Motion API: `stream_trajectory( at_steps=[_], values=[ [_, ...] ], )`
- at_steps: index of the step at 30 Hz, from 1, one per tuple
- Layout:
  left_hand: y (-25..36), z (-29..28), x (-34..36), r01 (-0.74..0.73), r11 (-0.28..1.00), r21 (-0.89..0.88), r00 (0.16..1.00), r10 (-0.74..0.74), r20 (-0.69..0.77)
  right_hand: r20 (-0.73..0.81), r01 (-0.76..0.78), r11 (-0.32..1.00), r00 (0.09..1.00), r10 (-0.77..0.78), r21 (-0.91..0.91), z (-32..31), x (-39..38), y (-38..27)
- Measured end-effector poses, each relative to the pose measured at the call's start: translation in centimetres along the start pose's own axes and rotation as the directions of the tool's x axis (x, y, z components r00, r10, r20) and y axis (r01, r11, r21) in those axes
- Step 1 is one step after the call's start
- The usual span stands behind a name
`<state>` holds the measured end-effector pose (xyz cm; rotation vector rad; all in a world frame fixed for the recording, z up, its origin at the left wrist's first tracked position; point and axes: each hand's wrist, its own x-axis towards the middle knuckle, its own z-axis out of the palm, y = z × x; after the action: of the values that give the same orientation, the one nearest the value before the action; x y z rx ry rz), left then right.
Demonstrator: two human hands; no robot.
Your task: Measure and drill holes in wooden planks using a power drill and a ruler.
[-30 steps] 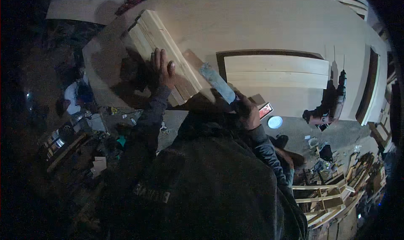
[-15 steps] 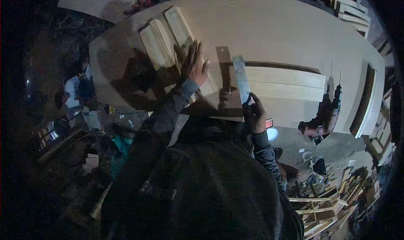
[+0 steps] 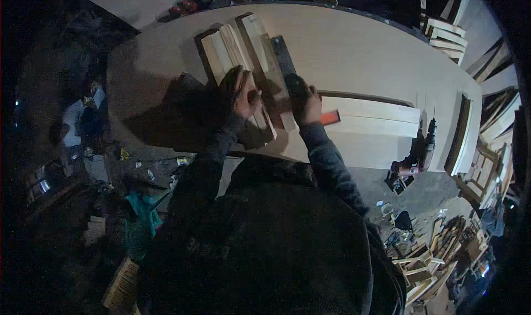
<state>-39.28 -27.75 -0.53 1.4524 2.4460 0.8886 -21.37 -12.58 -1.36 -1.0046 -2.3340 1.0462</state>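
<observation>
My left hand (image 3: 244, 100) is bent round the near part of a pale wooden strip (image 3: 235, 44), one of several lying side by side at a slant on the table. To its right lies another slanted wooden strip (image 3: 276, 83) with a shorter light piece (image 3: 253, 30) at its far end. My right hand (image 3: 310, 104) is at that strip's right side, its thumb raised and its fingers lost in dark shadow. A small orange-red piece (image 3: 330, 117) juts out beside the right wrist; its kind is unclear. The metal ruler cannot be made out.
Pale boards (image 3: 370, 113) lie lengthwise on the table (image 3: 343, 44), right of my right hand. Beyond them a power drill (image 3: 412, 163) rests at the front edge, and a long strip (image 3: 462, 135) lies near the right end. Wood scraps (image 3: 431, 265) pile on the floor at right.
My right hand has moved left and away from me to the slanted strips, and the ruler it held is out of sight. My left hand has shifted left and its fingers have bent.
</observation>
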Motion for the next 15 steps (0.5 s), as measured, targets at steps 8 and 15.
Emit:
stream_trajectory(
  at_steps=[8,15],
  values=[
    [-1.2,-2.3,0.1,-0.062,0.912,0.406,0.996,0.082,-0.032,0.032,-0.149,0.858,0.988,0.154,0.492,9.8,9.5,0.2],
    [-0.4,-4.4,1.9,-0.115,0.901,0.419,0.987,0.057,0.148,0.063,-0.218,0.877,0.975,0.212,0.427,8.9,10.0,1.1]
  ],
)
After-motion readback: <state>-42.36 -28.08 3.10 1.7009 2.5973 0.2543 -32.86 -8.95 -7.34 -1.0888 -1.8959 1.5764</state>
